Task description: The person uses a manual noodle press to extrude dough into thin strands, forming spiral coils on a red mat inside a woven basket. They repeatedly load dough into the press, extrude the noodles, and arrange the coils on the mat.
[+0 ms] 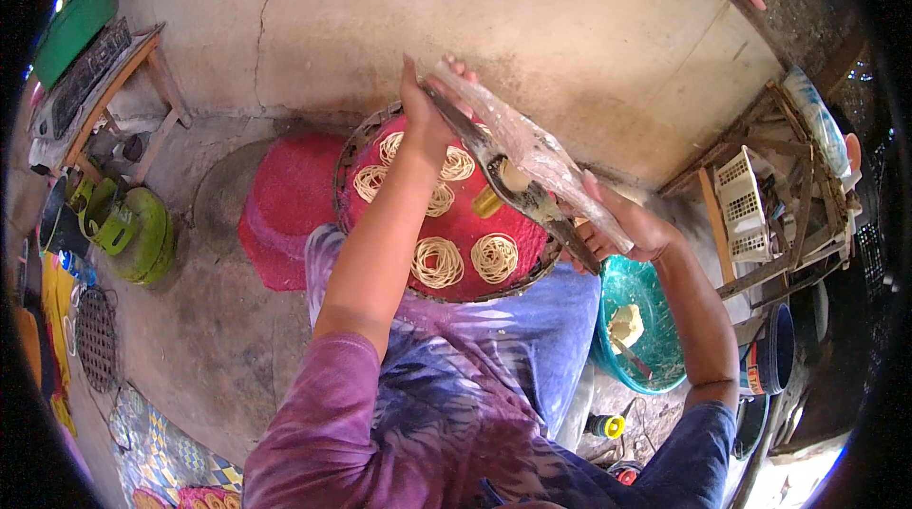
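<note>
Both my hands hold a long wooden hand press, slanting down from upper left to lower right over a round tray. Its lower bar (546,210) is dark wood with pale dough (514,177) at its middle and a brass-coloured cylinder (486,202) beneath. The upper bar (527,143) is wrapped in clear plastic, raised a little off the lower one. My left hand (429,110) is closed round the far end; my right hand (622,224) grips the near end. Below, several coiled rings of dough strands (437,263) lie on the tray's red lining (456,234).
The tray's woven rim (347,162) rests by my lap. To the right stands a teal basin (670,343) with a dough lump (625,327) and a knife (632,359). A red stool-like object (294,196) and a green gas cylinder (142,234) stand left. A wall (380,15) rises ahead.
</note>
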Demonstrator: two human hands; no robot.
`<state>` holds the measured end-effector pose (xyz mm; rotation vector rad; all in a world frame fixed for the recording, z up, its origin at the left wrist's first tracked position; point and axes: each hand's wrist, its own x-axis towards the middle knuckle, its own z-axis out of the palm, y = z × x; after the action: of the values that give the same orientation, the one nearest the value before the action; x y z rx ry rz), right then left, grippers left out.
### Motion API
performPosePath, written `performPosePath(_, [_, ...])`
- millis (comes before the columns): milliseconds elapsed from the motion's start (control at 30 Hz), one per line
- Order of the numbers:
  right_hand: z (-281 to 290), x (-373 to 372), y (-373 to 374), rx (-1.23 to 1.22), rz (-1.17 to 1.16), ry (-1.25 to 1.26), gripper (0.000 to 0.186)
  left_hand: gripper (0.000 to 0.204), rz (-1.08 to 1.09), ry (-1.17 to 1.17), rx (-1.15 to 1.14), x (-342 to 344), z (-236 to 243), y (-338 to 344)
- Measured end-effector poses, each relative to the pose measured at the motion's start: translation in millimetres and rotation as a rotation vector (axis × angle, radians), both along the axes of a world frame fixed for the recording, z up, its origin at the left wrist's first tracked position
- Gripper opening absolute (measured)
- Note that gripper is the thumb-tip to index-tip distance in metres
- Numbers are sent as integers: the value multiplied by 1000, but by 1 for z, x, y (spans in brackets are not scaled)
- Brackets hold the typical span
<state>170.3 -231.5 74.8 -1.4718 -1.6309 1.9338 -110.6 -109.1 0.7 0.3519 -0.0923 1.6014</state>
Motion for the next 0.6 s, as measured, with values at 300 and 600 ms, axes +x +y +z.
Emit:
performPosePath(300, [4,-27,7,328,32,-210,70,61,-82,-65,171,-26,-22,20])
performPosePath(600, [2,-21,15,275,-83,-255,76,50,-14,-30,13,-11,2,13])
